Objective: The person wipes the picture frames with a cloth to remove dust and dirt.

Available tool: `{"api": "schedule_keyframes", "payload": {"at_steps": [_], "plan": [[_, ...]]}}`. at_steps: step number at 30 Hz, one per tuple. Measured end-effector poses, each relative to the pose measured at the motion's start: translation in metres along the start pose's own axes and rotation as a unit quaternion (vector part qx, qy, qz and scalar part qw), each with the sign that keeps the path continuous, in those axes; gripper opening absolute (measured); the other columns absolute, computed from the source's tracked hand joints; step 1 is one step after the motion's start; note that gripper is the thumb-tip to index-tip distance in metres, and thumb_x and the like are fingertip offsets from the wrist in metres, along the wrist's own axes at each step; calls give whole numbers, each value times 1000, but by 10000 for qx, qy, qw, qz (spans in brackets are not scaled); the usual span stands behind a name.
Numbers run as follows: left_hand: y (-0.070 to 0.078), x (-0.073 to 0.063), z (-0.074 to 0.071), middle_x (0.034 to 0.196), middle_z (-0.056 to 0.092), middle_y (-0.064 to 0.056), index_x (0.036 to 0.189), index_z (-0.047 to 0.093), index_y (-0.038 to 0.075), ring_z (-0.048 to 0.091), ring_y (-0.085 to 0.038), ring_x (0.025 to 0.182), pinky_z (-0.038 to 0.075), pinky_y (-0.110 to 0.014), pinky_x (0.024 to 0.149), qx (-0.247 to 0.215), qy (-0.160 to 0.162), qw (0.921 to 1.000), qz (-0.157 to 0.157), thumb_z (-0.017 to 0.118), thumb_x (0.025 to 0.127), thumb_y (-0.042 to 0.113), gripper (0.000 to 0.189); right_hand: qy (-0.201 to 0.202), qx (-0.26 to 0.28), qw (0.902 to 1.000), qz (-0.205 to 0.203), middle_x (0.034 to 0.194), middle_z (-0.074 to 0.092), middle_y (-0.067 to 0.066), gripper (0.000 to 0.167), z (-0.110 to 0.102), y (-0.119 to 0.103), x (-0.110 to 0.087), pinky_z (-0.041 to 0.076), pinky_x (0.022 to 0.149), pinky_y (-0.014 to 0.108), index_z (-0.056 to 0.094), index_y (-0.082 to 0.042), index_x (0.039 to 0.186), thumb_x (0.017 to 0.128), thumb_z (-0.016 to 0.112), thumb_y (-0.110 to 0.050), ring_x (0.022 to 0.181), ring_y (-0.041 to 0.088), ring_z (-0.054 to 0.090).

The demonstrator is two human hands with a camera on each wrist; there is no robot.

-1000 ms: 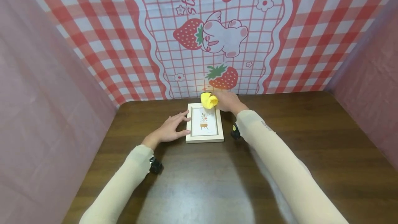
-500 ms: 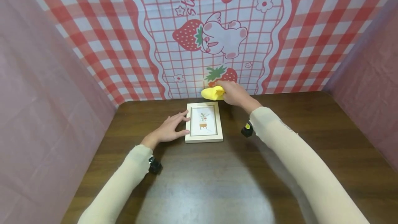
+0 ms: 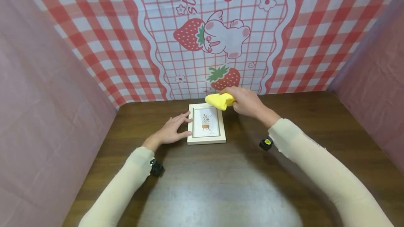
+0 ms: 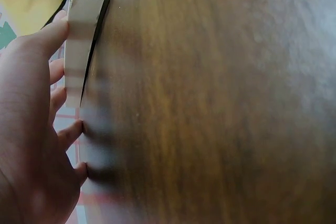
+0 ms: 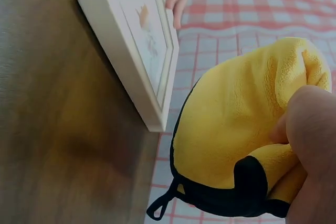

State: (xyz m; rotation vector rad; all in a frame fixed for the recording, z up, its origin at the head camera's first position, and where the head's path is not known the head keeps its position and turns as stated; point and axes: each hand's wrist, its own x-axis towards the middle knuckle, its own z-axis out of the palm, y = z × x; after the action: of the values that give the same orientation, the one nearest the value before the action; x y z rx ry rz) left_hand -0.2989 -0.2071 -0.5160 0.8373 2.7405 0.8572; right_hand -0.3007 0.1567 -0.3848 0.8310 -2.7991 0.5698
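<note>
A cream picture frame lies flat on the dark wooden table, with a print of a potted plant behind its pane. My left hand rests at its left side, fingers spread and straight, thumb and fingertips against the edge. In the left wrist view, that hand touches the side of the frame. My right hand grips a folded yellow cloth over the frame's top right corner. The right wrist view shows the cloth with its black trim and hanging loop, bunched between thumb and fingers.
The wooden table spreads in front and to both sides. A red and white checked strawberry curtain hangs right behind the frame. Pink drapes close off the left and right sides.
My right hand has drawn the yellow cloth up off the frame's top edge, then moved right and back down a little over the corner. The left hand and frame have stayed nearly still.
</note>
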Motion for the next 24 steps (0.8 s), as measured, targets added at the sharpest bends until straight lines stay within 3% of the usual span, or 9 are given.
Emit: {"api": "schedule_keyframes", "payload": {"at_steps": [8, 15, 24], "plan": [[-9, 2, 4, 190, 28, 0, 158, 62, 22, 27, -39, 176, 12, -81, 138, 169, 43, 9998, 6, 70, 103, 70, 74, 209, -91, 9994, -242, 137, 80, 14, 49, -3, -19, -34, 64, 92, 54, 73, -14, 139, 94, 75, 4, 108, 33, 73], [5, -7, 0, 189, 30, -7, 157, 62, 18, 29, -43, 174, 13, -87, 133, 104, 84, 9997, 183, 64, 105, 72, 75, 557, -248, 9931, -1005, 129, 83, 12, 54, -2, -43, -68, 67, 85, 51, 76, -13, 134, 86, 78, 10, 105, 32, 77], [13, -9, -5, 188, 31, -9, 155, 63, 16, 30, -45, 173, 14, -88, 132, 77, 101, 9997, 184, 66, 104, 70, 74, 805, -495, 9809, -1699, 121, 84, 5, 52, 10, -64, -92, 66, 80, 43, 78, -16, 128, 83, 81, 11, 101, 26, 78]]}}
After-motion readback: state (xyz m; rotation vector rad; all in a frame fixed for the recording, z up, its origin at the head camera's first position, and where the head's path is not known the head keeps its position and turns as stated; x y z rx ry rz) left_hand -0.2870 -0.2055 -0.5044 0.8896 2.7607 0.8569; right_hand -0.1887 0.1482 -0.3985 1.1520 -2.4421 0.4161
